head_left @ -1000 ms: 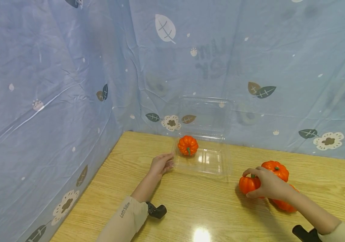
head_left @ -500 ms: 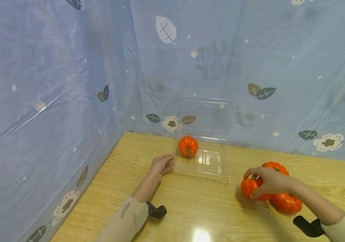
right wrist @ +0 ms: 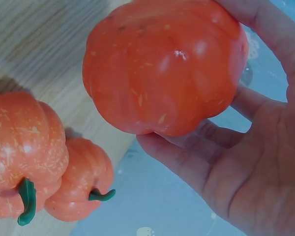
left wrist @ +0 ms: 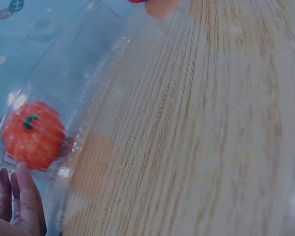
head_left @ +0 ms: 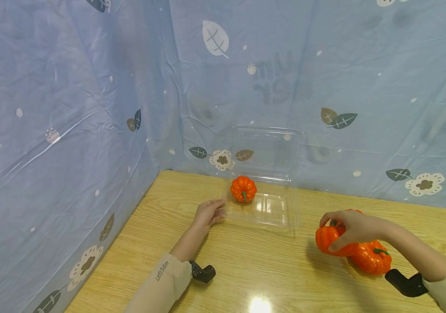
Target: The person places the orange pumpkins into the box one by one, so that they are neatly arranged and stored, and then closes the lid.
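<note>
In the head view, my right hand (head_left: 360, 228) grips a toy pumpkin (head_left: 326, 240) with thumb and fingers. The right wrist view shows this smooth orange pumpkin (right wrist: 162, 69) up close, fingers round its side and underneath. Beside it lies a speckled pumpkin (head_left: 371, 260) with a green stem; another pumpkin (right wrist: 86, 179) is mostly hidden behind my hand in the head view. My left hand (head_left: 207, 213) touches the left edge of a clear plastic clamshell box (head_left: 263, 224), its fingers fairly straight. Inside that box, at the left, sits a small pumpkin (head_left: 243, 190).
The box's lid (head_left: 266, 150) stands raised against a blue patterned curtain (head_left: 383, 87) behind the table. Another curtain (head_left: 50, 152) borders the wooden table (head_left: 254, 265) on the left.
My right hand has moved slightly right with the pumpkin, covering more of the rear pumpkin and uncovering the speckled one. The left hand and box stay where they were.
</note>
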Demonstrator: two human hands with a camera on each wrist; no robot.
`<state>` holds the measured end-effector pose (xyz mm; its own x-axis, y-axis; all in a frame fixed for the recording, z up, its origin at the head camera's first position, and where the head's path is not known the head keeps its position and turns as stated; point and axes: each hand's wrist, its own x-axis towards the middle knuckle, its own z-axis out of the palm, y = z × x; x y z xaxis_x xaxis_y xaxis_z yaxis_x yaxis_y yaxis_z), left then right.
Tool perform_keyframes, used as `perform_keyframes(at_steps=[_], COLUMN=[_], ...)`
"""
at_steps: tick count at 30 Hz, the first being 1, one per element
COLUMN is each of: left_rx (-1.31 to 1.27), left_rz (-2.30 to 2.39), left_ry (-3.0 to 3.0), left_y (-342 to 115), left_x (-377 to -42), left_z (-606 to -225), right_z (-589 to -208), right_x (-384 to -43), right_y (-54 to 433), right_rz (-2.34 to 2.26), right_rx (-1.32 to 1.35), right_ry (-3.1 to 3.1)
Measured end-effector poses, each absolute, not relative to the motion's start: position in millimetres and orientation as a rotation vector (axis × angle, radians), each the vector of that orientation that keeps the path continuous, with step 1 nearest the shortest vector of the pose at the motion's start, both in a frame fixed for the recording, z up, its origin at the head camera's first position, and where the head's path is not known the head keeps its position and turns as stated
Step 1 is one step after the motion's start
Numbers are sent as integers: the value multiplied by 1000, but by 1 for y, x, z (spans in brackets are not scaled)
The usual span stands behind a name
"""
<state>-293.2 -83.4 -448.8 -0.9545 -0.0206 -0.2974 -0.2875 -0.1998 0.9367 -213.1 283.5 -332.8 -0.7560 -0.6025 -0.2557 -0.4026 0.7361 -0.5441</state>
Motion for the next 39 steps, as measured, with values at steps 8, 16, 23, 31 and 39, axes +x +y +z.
perform_keyframes(at_steps=[8, 16, 23, 31, 39], left_rx=[-303, -339, -344, -357, -339], left_rz=[2297, 2273, 2286, 2293, 2301], left_ry=[1880, 1854, 1867, 1873, 1856], left_y=[-86, -85, -85, -84, -84], left_x=[-292, -294, -293, -295, -295], left_z=[-451, -448, -446, -445, -444], right_z=[-331, -329, -325, -312, -307], right_x=[-214, -217, -219, -223, -224], right_y=[284, 281, 277, 276, 274], right_rz=[-624, -626, -616, -633, -644], right_rx=[-766, -793, -815, -794, -773], right_ry=[2537, 2541, 2555, 2526, 2515])
